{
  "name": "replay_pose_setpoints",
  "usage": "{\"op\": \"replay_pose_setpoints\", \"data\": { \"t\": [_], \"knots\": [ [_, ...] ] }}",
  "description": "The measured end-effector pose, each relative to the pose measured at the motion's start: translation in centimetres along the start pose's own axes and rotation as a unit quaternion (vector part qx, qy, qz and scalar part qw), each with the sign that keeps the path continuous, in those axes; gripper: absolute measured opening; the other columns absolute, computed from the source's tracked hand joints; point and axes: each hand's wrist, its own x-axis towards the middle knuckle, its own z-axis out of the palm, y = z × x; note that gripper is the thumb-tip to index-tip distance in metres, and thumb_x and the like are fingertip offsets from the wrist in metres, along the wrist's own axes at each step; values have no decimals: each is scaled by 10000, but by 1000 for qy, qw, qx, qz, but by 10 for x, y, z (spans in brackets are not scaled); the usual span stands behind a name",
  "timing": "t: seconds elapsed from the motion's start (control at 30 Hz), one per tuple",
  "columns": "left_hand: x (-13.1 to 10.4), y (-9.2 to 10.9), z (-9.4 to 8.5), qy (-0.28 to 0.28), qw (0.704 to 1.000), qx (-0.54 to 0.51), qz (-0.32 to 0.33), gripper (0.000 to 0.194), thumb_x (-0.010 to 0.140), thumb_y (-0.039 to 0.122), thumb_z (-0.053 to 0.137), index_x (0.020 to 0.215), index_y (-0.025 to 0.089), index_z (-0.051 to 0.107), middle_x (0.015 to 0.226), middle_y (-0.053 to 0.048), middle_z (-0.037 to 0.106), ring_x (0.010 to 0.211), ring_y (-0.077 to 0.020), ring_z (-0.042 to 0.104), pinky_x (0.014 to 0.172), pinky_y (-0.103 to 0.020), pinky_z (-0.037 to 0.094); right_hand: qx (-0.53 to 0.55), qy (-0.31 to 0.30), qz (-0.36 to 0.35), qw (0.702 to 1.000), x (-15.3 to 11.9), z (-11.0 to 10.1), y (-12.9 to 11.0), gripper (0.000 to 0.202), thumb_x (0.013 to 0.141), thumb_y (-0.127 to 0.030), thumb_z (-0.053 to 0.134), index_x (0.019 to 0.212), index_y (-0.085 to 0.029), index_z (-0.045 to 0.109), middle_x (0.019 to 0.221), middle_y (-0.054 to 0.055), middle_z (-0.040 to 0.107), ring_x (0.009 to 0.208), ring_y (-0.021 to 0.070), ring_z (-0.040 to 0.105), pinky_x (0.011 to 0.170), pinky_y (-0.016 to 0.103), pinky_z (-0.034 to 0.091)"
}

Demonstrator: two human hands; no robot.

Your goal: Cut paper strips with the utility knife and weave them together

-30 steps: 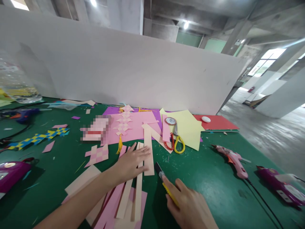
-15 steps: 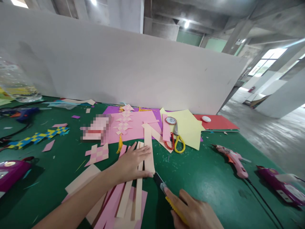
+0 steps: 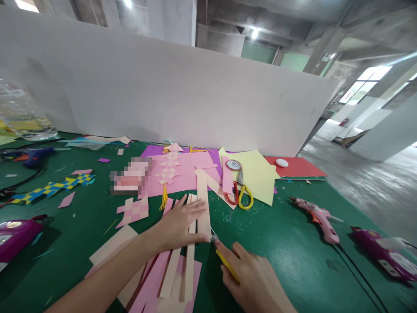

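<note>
My left hand (image 3: 182,224) lies flat with its fingers spread over a cream paper strip (image 3: 202,187), pressing it on the green table. Its thumb rests by the strip's near end. My right hand (image 3: 249,271) grips a yellow utility knife (image 3: 228,263). The blade's tip meets the right edge of that strip, close to my left thumb. Under my left wrist and nearer to me are several narrow cream strips (image 3: 189,271) and pink strips (image 3: 150,278), on top of larger sheets.
Scissors (image 3: 244,198) and a roll of tape (image 3: 233,164) lie ahead on coloured paper. A pink glue gun (image 3: 321,219) with its cord is on the right. Woven paper pieces (image 3: 133,211) and a yellow-blue woven band (image 3: 52,189) lie left. A white panel (image 3: 163,95) stands behind.
My right hand has moved forward and slightly left with the utility knife, bringing the blade from below the strip's corner to its right edge. My left hand has stayed in place.
</note>
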Motion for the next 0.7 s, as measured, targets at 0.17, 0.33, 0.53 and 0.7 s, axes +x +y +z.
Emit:
{"op": "replay_pose_setpoints", "data": {
  "t": [0.17,0.33,0.53,0.7],
  "knots": [
    [2,-2,3,16,1000,5,4,550,901,523,385,1388,269,343,1438,-49,356,1334,-228,311,1122,-443,97,7,-9,14,1000,0,1,1,513,756,-153,523,1262,-241,505,808,3,618,565,150,637,424,240,336],
    [3,-2,4,5,1000,12,9,555,896,472,441,1394,254,331,1439,-59,352,1339,-228,299,1120,-453,105,7,-13,13,1000,-1,2,-1,516,759,-149,512,1267,-234,503,810,5,615,541,150,631,413,247,328],
    [3,-2,3,5,1000,10,12,561,891,478,446,1392,252,335,1436,-62,356,1337,-226,304,1120,-445,113,5,-3,24,1000,0,1,-2,509,757,-142,510,1257,-241,511,810,5,616,557,154,633,420,247,332],
    [3,-5,4,11,1000,5,17,564,884,495,453,1390,278,334,1436,-60,355,1332,-235,314,1114,-454,113,-2,0,15,1000,-2,-2,1,503,758,-152,521,1252,-247,516,801,2,616,534,135,623,410,236,304]
  ]
}}
